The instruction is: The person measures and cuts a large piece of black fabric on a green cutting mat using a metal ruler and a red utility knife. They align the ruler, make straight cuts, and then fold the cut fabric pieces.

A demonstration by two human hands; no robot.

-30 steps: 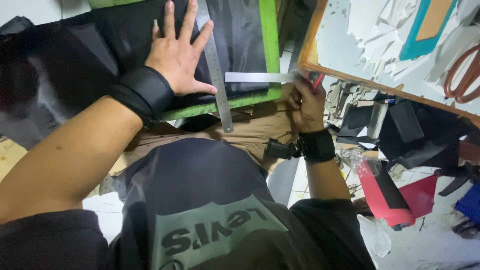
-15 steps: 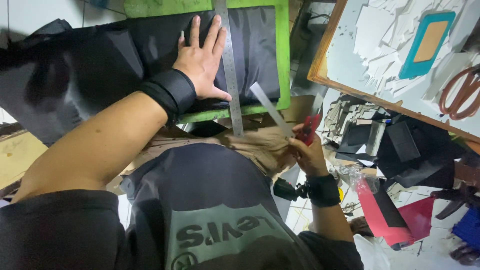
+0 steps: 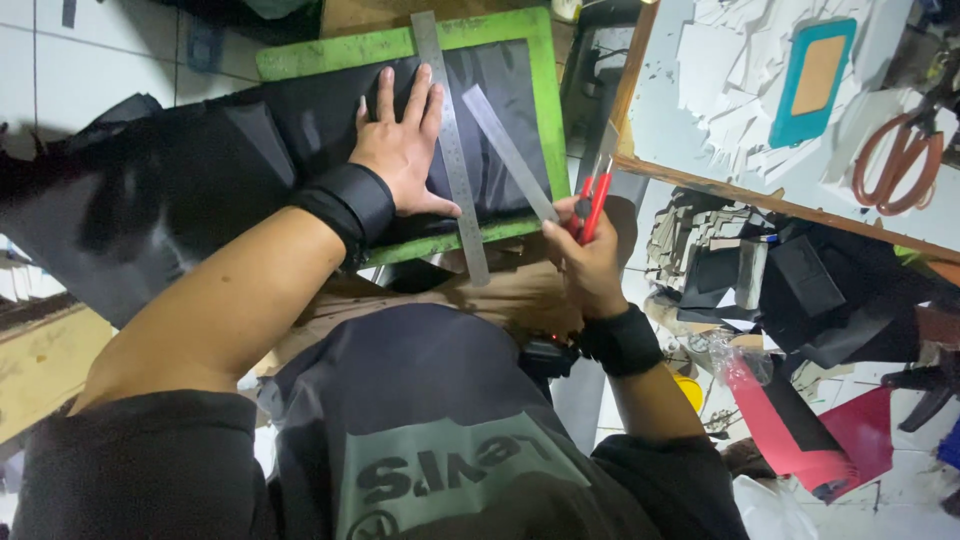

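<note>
Black cloth [image 3: 200,190] lies spread over a green cutting mat [image 3: 545,110]. Left hand [image 3: 405,150] lies flat on the cloth with fingers stretched out, pressing it down and gripping nothing. Its thumb touches a long metal ruler [image 3: 452,150] that runs up and down across the mat. Right hand [image 3: 585,255] is closed around a red cutter [image 3: 592,200] and also pinches the low end of a shorter metal ruler [image 3: 505,150], which slants up to the left over the mat. Both wrists wear black bands. To the right sits a wooden board [image 3: 700,185] covered with white paper scraps [image 3: 740,70], and orange scissors [image 3: 895,150] rest on it.
</note>
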